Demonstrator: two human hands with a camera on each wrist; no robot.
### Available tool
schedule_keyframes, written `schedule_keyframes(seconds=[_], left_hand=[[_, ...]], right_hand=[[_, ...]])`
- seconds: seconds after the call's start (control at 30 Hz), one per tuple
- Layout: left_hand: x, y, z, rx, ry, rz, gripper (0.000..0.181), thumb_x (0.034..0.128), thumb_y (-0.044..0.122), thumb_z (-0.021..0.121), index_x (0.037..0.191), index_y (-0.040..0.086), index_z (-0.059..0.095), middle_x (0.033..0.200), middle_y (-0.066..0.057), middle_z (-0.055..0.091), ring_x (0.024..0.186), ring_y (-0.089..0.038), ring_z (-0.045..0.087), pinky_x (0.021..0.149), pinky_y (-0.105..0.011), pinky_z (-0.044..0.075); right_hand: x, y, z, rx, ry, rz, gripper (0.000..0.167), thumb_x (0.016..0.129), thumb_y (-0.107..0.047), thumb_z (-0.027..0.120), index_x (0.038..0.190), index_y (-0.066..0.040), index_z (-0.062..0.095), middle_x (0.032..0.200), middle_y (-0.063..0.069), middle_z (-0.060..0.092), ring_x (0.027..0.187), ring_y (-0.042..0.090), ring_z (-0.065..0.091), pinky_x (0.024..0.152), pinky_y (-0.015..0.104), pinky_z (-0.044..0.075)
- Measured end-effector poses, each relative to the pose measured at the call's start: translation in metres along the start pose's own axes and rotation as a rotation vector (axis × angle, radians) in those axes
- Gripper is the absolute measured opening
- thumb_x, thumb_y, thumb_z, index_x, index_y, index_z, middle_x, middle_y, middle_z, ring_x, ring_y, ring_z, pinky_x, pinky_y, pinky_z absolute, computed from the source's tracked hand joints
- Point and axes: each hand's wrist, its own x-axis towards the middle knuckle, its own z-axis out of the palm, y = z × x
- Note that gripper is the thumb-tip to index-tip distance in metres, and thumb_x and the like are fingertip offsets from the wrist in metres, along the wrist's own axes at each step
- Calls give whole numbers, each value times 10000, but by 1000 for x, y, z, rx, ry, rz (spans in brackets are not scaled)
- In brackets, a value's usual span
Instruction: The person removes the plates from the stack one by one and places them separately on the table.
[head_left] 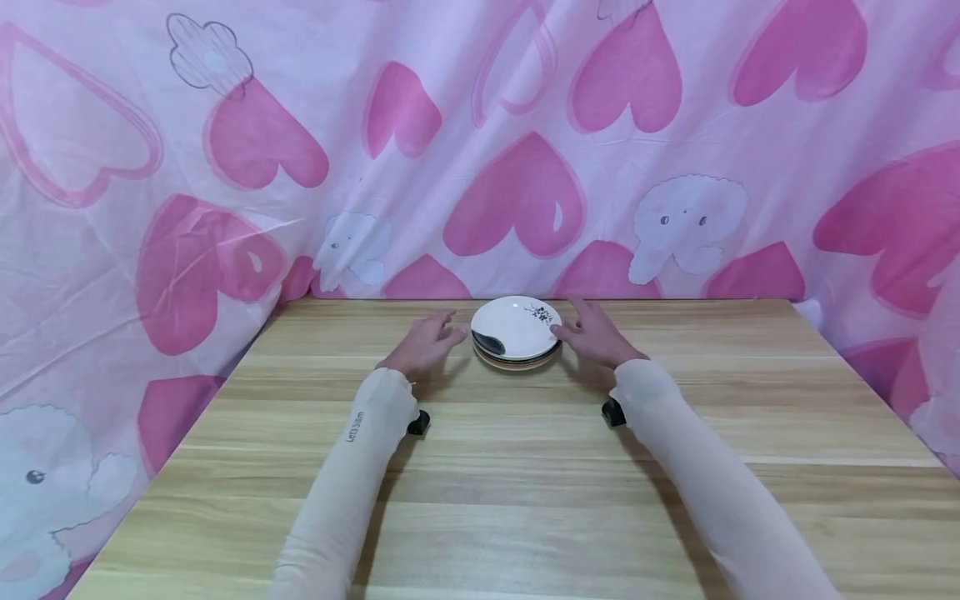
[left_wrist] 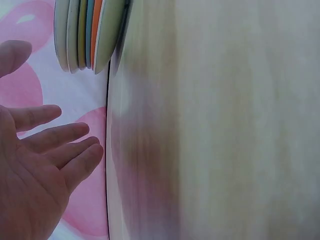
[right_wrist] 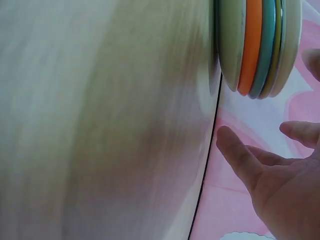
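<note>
A stack of several plates (head_left: 513, 325) sits near the table's far edge; the top plate is white with a dark floral print and a black patch at its rim. From the side, in the left wrist view, the stacked plates (left_wrist: 90, 35) show cream, orange, teal and yellowish rims. My left hand (head_left: 426, 342) is just left of the stack, fingers extended and apart from it. On the other side is my right hand (head_left: 596, 335), its fingers spread and its thumb overlapping the top plate's edge in the head view. The right wrist view shows a gap between this hand and the plates (right_wrist: 255, 45).
The plates stand on a wood-grain table (head_left: 495, 500). Right behind its far edge hangs a pink curtain (head_left: 420, 208) printed with hearts, which also runs along both sides. A black wrist device (head_left: 419, 422) is under the left sleeve, another (head_left: 612, 412) under the right.
</note>
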Motion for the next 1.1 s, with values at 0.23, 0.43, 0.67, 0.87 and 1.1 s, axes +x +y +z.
schedule_keyframes(seconds=[0.23, 0.43, 0.67, 0.87, 1.1], left_hand=[[4, 1, 3, -21, -1, 24, 699, 1030, 413, 496, 1572, 38, 265, 1548, -228, 444, 1403, -361, 497, 1211, -494, 374], [6, 5, 5, -29, -21, 32, 718, 1017, 430, 512, 1569, 34, 276, 1530, -202, 482, 1401, -323, 509, 1208, -447, 391], [9, 5, 8, -33, -17, 55, 672, 1015, 394, 533, 1539, 22, 337, 1499, -204, 517, 1385, -326, 526, 1203, -444, 400], [11, 8, 10, -45, -11, 83, 613, 1013, 357, 552, 1504, 23, 404, 1475, -183, 548, 1368, -309, 545, 1188, -429, 422], [14, 13, 13, -116, -12, 123, 502, 1013, 268, 574, 1456, 47, 489, 1463, -147, 568, 1351, -289, 566, 1157, -383, 461]], right_hand=[[4, -1, 5, 5, 23, 4, 753, 1000, -310, 576, 1585, -22, 199, 1600, 302, 279, 1390, 482, 404, 1201, 639, 304], [5, -5, 6, 26, 22, 27, 744, 988, -294, 597, 1579, -35, 226, 1581, 304, 315, 1342, 493, 461, 1158, 632, 374], [9, -8, 8, 91, 16, 65, 726, 976, -266, 614, 1578, -70, 259, 1562, 288, 359, 1317, 493, 511, 1109, 597, 454], [10, -11, 10, 111, 9, 86, 751, 961, -240, 631, 1581, -53, 251, 1519, 280, 416, 1337, 456, 490, 1099, 576, 472], [12, -12, 13, 103, 19, 74, 749, 935, -189, 656, 1569, -46, 283, 1439, 277, 481, 1261, 426, 527, 1030, 538, 518]])
